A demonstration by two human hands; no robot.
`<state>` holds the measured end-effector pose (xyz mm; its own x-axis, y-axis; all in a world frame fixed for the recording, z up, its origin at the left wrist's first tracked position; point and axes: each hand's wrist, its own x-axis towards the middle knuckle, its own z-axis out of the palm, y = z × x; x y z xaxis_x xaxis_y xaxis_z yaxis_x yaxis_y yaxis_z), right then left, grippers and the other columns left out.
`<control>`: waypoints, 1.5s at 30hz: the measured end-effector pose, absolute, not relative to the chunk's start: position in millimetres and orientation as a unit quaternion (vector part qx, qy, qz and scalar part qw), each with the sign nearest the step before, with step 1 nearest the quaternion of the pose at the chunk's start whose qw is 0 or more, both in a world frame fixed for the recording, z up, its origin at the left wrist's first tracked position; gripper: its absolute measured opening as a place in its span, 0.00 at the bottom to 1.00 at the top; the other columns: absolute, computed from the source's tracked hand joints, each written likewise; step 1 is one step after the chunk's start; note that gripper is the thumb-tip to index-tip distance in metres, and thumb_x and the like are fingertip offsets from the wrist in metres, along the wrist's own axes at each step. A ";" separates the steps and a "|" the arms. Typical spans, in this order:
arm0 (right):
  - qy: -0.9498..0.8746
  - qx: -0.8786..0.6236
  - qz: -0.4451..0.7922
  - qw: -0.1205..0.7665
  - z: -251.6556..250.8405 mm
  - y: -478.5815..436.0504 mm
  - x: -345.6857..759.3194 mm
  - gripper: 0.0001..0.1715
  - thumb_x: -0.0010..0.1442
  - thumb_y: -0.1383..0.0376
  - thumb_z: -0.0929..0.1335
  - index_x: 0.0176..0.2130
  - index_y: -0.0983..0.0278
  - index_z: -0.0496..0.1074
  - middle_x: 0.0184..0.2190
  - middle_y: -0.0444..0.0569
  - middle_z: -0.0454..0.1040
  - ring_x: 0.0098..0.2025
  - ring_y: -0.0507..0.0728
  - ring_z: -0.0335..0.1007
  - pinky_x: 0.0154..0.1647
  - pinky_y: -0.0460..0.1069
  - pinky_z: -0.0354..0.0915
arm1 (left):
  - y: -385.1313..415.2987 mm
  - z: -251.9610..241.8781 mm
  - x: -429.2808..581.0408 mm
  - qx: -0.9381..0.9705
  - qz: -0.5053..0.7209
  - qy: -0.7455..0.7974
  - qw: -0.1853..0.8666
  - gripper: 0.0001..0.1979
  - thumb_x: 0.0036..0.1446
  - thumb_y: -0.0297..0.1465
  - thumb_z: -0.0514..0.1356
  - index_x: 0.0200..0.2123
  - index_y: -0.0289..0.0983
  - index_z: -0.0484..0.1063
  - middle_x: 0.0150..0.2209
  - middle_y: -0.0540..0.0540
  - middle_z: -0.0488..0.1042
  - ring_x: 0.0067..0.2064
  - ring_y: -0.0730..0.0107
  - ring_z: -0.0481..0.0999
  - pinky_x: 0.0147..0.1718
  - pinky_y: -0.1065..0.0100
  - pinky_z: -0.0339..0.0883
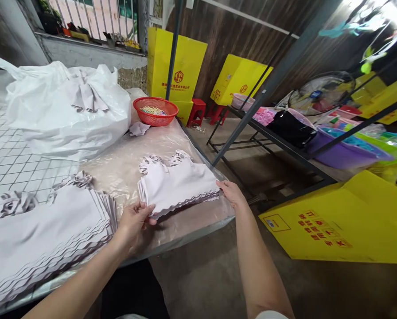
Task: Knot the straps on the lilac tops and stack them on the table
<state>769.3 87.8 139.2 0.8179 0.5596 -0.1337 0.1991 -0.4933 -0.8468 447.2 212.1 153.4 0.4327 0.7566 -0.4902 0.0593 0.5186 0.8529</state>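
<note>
While the left hand pinches the near left corner of a small stack of pale lilac-grey cloth pieces with wavy hems, thumb on top and fingers curled beneath, the right hand pinches the corner at the other end of the same hem, its lower fingers partly hidden. The stack rests on the desk, over clear, shiny plastic sheeting and close to the right edge; whether its near hem is raised is hard to tell. To handle it well, both hands would do best to take every layer at once, since a shallow pinch would probably catch only the top pieces and let the lower ones slide. A light, even pull outward should flatten the cloth without stretching it, and the hems, slightly out of line, look worth squaring. The slick plastic may let the bottom piece creep, so low, gentle movements seem wise, clear of the larger fanned stack of matching pale cloth near the left forearm.
</note>
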 end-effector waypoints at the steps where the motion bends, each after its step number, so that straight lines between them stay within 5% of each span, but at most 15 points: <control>1: -0.231 -0.845 0.189 0.443 138.0 88.6 769.0 0.25 0.45 0.46 0.70 0.20 0.61 0.62 0.18 0.38 0.60 0.24 0.49 0.53 0.27 0.47 0.52 | 208.9 150.9 446.7 0.430 0.246 0.476 0.727 0.27 0.26 0.46 0.72 0.23 0.38 0.62 0.21 0.49 0.74 0.18 0.70 0.74 0.14 0.77 0.49; 7: -0.247 -0.874 0.104 0.406 142.6 95.7 773.3 0.15 0.48 0.54 0.70 0.25 0.61 0.66 0.24 0.45 0.68 0.31 0.56 0.64 0.35 0.51 0.61 | 220.8 143.2 438.2 0.554 0.205 0.438 0.677 0.24 0.39 0.53 0.65 0.23 0.38 0.67 0.20 0.48 0.73 0.17 0.72 0.68 0.17 0.73 0.49; 11: -0.298 -0.875 -0.074 0.374 156.8 104.2 746.0 0.12 0.53 0.60 0.70 0.36 0.64 0.70 0.41 0.59 0.71 0.48 0.66 0.64 0.50 0.59 0.60 | 261.9 148.5 444.1 0.712 0.270 0.454 0.462 0.16 0.53 0.44 0.60 0.22 0.39 0.67 0.19 0.51 0.69 0.23 0.69 0.68 0.24 0.70 0.56; 15: -0.493 -0.795 -0.135 0.327 163.6 123.6 659.2 0.10 0.65 0.60 0.64 0.40 0.63 0.72 0.40 0.56 0.71 0.46 0.63 0.65 0.50 0.57 0.62 | 295.4 152.5 468.4 0.782 0.270 0.464 0.317 0.09 0.54 0.37 0.62 0.33 0.38 0.72 0.33 0.46 0.74 0.33 0.64 0.73 0.33 0.68 0.63; 22: -0.615 -0.753 -0.027 0.233 142.1 144.5 547.5 0.09 0.64 0.59 0.69 0.43 0.60 0.73 0.42 0.52 0.73 0.47 0.61 0.66 0.46 0.55 0.60 | 311.5 147.9 474.3 0.822 0.220 0.427 0.306 0.04 0.53 0.27 0.61 0.26 0.37 0.71 0.32 0.47 0.71 0.35 0.66 0.73 0.37 0.68 0.64; 33: -0.654 -0.697 -0.179 0.233 117.5 127.3 553.5 0.15 0.66 0.63 0.65 0.51 0.59 0.73 0.47 0.56 0.72 0.48 0.64 0.65 0.46 0.58 0.60 | 294.9 142.4 461.3 0.827 0.287 0.413 0.251 0.04 0.55 0.25 0.62 0.35 0.37 0.74 0.42 0.41 0.71 0.48 0.58 0.71 0.49 0.60 0.67; 39: -0.681 -0.624 -0.179 0.339 115.1 140.8 518.7 0.15 0.67 0.64 0.65 0.53 0.59 0.71 0.46 0.55 0.71 0.48 0.62 0.67 0.50 0.57 0.64 | 290.6 141.1 346.9 0.836 0.345 0.413 0.109 0.05 0.59 0.27 0.58 0.37 0.36 0.73 0.48 0.37 0.73 0.49 0.53 0.70 0.49 0.53 0.68; 45: -0.642 -0.657 -0.164 0.359 127.5 161.6 538.0 0.23 0.70 0.61 0.59 0.61 0.61 0.65 0.55 0.59 0.70 0.61 0.65 0.62 0.60 0.62 0.61 | 273.9 124.5 179.1 0.756 0.375 0.537 -0.010 0.09 0.60 0.37 0.56 0.39 0.40 0.73 0.46 0.40 0.75 0.50 0.49 0.73 0.52 0.47 0.69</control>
<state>538.0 161.6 127.5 0.1215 0.7264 0.6764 0.9619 0.0821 -0.2609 179.1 273.9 124.5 0.1435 0.8038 0.5773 0.8189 -0.4240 0.3868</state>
